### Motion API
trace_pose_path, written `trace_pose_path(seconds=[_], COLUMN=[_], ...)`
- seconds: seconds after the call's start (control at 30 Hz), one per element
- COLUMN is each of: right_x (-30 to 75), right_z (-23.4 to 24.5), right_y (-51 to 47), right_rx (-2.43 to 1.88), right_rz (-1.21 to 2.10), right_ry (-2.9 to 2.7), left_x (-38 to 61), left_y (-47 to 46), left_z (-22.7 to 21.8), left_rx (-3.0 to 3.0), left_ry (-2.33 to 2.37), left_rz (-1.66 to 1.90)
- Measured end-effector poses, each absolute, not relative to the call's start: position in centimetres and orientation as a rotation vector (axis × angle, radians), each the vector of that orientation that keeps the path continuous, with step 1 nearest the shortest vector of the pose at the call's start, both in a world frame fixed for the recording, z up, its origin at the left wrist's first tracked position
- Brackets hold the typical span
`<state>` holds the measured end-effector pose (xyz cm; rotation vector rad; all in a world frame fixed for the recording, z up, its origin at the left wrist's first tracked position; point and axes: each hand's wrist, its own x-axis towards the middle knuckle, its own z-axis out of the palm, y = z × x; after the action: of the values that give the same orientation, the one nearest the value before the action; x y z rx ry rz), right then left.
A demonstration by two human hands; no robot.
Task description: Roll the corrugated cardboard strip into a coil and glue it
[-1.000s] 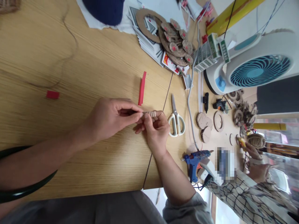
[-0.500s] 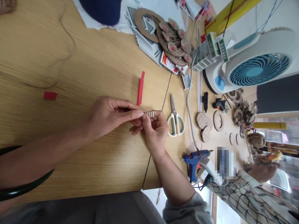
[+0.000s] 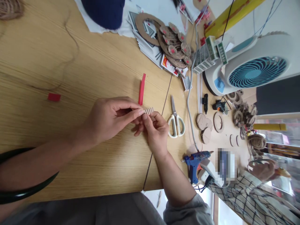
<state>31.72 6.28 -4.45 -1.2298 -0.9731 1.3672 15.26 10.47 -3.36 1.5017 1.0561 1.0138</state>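
Between the fingertips of both hands is a small ridged strip of corrugated cardboard point(image 3: 149, 110), tan and striped. My left hand point(image 3: 109, 118) comes in from the left and pinches its near end between thumb and forefinger. Below and to the right, my right hand point(image 3: 156, 129) has its thumb and bent fingers closed on the same strip. Part of the strip is hidden by the fingers. A folded red paper strip point(image 3: 142, 89) lies on the table just beyond the hands. To the right of my right hand rest white-handled scissors point(image 3: 174, 120).
A small red paper piece point(image 3: 54, 97) and a loose thread lie left. Behind are playing cards point(image 3: 148, 50) and cardboard rings with flower discs point(image 3: 173, 47). At right are a grey cable point(image 3: 191, 103), blue glue gun point(image 3: 194, 162), fan point(image 3: 253, 68) and a co-worker's checked sleeve point(image 3: 243, 193).
The cardboard strip now tilts upward at its right end and more of its ridges show. My hands have shifted only slightly. The co-worker's hand has moved, and the view has drifted a little.
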Motion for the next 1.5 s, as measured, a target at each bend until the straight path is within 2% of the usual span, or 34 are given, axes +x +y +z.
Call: trace_pose_path(seconds=[0.37, 0.83, 1.13, 1.5], right_x=[31.63, 31.68, 31.75, 31.47], right_z=[-4.23, -4.19, -4.04, -4.11], right_y=[6.15, 6.27, 6.34, 6.15], right_rx=[-1.281, -1.259, -1.262, -1.342], right_rz=[1.251, 1.244, 1.323, 1.226], right_ry=[-0.962, -0.947, -0.979, -1.027], left_x=[15.56, 15.37, 15.39, 15.04], left_y=[10.70, 10.67, 10.64, 10.73], left_z=[-3.39, -3.39, -3.67, -2.77], left_rx=[1.172, 1.368, 1.414, 1.381], left_ry=[0.976, 1.195, 1.201, 1.179], left_rz=[0.813, 0.820, 0.848, 0.767])
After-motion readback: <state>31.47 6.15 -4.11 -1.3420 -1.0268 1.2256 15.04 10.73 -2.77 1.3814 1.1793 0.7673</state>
